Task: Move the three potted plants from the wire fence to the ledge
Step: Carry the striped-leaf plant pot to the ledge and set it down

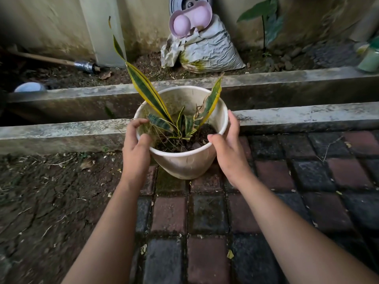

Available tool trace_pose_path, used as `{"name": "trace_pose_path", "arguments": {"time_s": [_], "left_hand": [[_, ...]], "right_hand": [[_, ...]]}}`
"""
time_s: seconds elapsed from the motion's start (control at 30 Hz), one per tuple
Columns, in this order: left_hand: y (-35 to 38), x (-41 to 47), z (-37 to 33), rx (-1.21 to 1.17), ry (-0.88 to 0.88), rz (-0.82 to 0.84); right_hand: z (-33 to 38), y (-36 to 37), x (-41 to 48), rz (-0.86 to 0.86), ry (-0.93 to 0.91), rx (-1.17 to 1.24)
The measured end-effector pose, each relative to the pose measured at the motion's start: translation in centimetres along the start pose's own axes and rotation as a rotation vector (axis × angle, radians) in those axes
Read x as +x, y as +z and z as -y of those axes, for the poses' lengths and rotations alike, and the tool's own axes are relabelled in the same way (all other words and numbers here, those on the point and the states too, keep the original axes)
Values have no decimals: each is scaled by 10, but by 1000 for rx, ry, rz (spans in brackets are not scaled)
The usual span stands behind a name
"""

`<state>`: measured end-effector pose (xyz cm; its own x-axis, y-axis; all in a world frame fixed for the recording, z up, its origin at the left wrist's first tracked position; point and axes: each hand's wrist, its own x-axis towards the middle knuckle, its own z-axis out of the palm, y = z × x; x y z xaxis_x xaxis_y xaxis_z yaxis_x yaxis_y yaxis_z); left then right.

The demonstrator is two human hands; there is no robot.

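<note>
A white plastic pot (185, 162) holds a snake plant (151, 93) with yellow-edged green leaves and dark soil. I hold the pot by its rim from both sides, above the brick paving and in front of the near concrete ledge (297, 115). My left hand (136, 144) grips the left rim with the thumb inside. My right hand (227, 144) grips the right rim the same way. The pot is tilted slightly toward me. No wire fence or other potted plants are in view.
A second concrete ledge (266, 78) runs behind the first, with a gutter between them. Beyond it lie a crumpled grey sack (207, 52), a pink moulded tray (189, 19), a wooden-handled tool (61, 61) and a leafy plant (264, 13). Bare soil lies at left.
</note>
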<state>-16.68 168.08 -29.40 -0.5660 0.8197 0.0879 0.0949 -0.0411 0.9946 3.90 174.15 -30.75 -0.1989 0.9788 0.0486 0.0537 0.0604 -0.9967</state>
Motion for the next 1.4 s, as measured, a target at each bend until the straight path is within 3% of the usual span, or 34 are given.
{"name": "trace_pose_path", "arguments": {"time_s": [0.3, 0.43, 0.57, 0.77, 1.03, 1.13, 1.23, 1.4], "left_hand": [[5, -23, -2, 213, 60, -229], [10, -26, -2, 270, 115, -237], [12, -22, 3, 329, 145, -232], [12, -22, 5, 417, 194, -273], [23, -38, 8, 396, 183, -203], [14, -40, 9, 229, 157, -78], [3, -42, 12, 164, 182, 32], [1, -42, 11, 179, 133, 5]], "right_hand": [[18, -12, 25, 96, 34, -111], [24, -11, 26, 77, 28, -172], [35, 4, 8, -46, -3, -333], [28, 41, -23, -132, -59, -313], [26, 20, 0, -54, -115, -346], [21, 20, -13, 22, -229, -363], [5, 21, -29, -13, -467, -552], [-3, 13, -22, -83, -733, -682]]}}
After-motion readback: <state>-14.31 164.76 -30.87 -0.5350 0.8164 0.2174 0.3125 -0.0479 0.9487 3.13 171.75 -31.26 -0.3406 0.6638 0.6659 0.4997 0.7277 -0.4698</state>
